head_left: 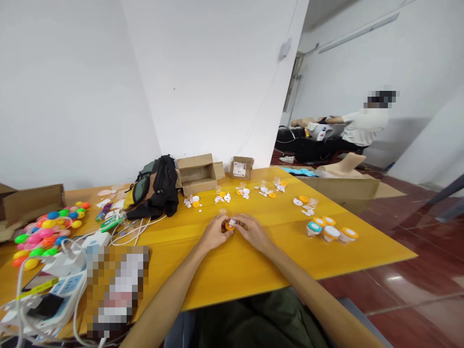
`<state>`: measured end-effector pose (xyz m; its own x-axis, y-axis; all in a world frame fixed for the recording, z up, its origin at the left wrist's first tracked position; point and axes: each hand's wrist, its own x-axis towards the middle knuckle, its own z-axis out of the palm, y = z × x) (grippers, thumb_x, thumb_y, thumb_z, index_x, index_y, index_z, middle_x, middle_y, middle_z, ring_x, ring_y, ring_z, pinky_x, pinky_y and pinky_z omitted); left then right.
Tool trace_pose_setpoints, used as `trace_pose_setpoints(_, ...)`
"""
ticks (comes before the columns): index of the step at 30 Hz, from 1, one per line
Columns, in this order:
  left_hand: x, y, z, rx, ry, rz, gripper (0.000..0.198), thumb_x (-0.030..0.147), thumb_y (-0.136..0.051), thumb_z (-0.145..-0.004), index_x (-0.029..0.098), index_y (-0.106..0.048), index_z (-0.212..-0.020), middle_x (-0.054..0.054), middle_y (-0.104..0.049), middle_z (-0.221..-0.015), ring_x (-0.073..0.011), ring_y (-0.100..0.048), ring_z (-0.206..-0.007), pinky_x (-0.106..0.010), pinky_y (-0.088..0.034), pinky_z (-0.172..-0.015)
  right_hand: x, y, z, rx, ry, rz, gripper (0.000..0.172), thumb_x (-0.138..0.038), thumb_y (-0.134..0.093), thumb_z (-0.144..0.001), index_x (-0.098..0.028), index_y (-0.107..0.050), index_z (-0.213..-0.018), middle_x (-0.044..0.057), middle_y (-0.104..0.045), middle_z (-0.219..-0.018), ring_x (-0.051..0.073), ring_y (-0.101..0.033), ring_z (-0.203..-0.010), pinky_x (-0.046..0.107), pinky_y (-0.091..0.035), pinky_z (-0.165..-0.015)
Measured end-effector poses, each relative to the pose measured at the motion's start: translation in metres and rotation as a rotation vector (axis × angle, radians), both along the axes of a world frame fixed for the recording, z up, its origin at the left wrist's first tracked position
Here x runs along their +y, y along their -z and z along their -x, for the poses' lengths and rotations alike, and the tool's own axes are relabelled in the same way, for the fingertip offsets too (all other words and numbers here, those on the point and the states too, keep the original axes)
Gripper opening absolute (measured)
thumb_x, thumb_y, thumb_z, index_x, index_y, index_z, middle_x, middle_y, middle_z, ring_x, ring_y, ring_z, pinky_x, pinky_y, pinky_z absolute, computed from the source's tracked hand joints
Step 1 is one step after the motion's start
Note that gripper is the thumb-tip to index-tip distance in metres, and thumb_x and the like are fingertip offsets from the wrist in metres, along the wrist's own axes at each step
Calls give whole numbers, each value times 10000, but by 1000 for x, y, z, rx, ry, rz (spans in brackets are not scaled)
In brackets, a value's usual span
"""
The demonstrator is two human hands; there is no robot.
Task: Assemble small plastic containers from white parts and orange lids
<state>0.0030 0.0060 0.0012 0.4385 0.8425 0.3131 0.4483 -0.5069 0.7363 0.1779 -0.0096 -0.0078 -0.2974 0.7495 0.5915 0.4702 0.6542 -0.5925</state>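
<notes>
Head camera view: we hold both hands together over a yellow-brown bench (369, 246), our left hand (215, 235) curled closed around a small orange-rimmed piece (228, 226). Our right hand (255, 233) meets it from the other side, fingertips at a white piece (232, 222) with dark marks; we cannot tell whether they grip it or only touch it. The orange-rimmed piece sits between our hands, near the middle of the bench, its lower part hidden by our fingers.

Beyond our hands, small groups of white and orange parts (245, 192) lie spread across the far side, with clear cups among them. To our right, four orange-lidded containers (331, 233) stand close beside a teal-lidded container (313, 227). An open cardboard box (197, 175) and a smaller labelled box (241, 168) stand at the back, near a dark bag (167, 186). On our left, bright plastic balls (47, 233) are heaped beyond white power strips (67, 287) and tangled cables (137, 232).

Across the room, a person in a white shirt (366, 126) sits with one arm stretched forward, near a white bottle (321, 134).
</notes>
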Motion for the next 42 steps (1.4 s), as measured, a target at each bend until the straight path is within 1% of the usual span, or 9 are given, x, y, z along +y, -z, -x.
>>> trace_pose_setpoints(6, -1, 0, 1, -53, 23, 53, 150, 115, -619, -714, 191, -586, -840, 18, -605, -781, -146, -557, -722, -266, -460, -704, -1, 0, 0, -83, -3, -60, 247, -265, -483, -962, -268, -701, -1078, 74, -719, -970, 223, -674, -897, 363, -549, -822)
trace_pose_setpoints(9, -1, -2, 1, -67, 26, 67, 147, 116, -626, -706, 191, -586, -826, 21, -604, -776, -146, -555, -729, -262, -456, -706, 1, 0, -2, -138, 20, -84, 243, -278, -498, -961, -278, -711, -1078, 74, -725, -993, 228, -676, -923, 369, -546, -843)
trace_pose_setpoints(12, -1, -3, 0, -80, 28, 68, 116, 122, -630, -700, 189, -579, -780, 24, -589, -754, -147, -547, -735, -259, -444, -709, 5, -3, -4, -193, 6, -114, 243, -284, -501, -966, -273, -727, -1055, 76, -730, -957, 224, -680, -879, 353, -551, -801)
trace_pose_setpoints(16, 0, -4, 0, -117, 31, 86, 108, 128, -643, -681, 181, -564, -732, 27, -569, -731, -143, -530, -713, -254, -426, -688, 10, -6, -4, -235, -52, -174, 273, -250, -471, -981, -257, -738, -1039, 74, -723, -913, 199, -679, -827, 315, -554, -744)
trace_pose_setpoints(19, 0, -5, 0, -134, 40, 99, 106, 120, -641, -668, 178, -573, -726, 27, -567, -722, -143, -525, -708, -253, -418, -684, 12, -5, -4, -238, -74, -218, 294, -216, -450, -987, -247, -733, -1060, 70, -713, -889, 187, -676, -814, 304, -558, -741)
trace_pose_setpoints(22, 1, -4, 1, -143, 40, 103, 107, 114, -638, -662, 178, -588, -731, 25, -571, -722, -146, -525, -712, -255, -419, -690, 12, -1, -4, -227, -67, -249, 314, -186, -433, -987, -252, -722, -1090, 70, -707, -889, 186, -677, -814, 307, -563, -746)
trace_pose_setpoints(30, 3, -2, 1, -133, 48, 89, 82, 127, -645, -674, 174, -610, -731, 23, -584, -720, -145, -518, -713, -253, -418, -690, 9, 8, -1, -168, -36, -279, 336, -144, -427, -974, -258, -699, -1135, 75, -702, -929, 186, -680, -844, 310, -570, -751)
trace_pose_setpoints(37, 2, -1, 1, -141, 59, 72, 82, 133, -647, -688, 171, -636, -760, 13, -594, -747, -150, -526, -737, -259, -431, -725, 9, 7, -2, -156, -62, -303, 349, -142, -404, -978, -254, -691, -1142, 81, -708, -946, 185, -682, -843, 319, -578, -747)
trace_pose_setpoints(42, 1, -2, 2, -133, 62, 77, 78, 140, -647, -693, 172, -637, -763, 15, -590, -743, -149, -523, -727, -257, -434, -718, 9, 6, -2, -149, -66, -296, 315, -165, -414, -987, -237, -695, -1110, 86, -715, -960, 188, -691, -852, 321, -580, -754)
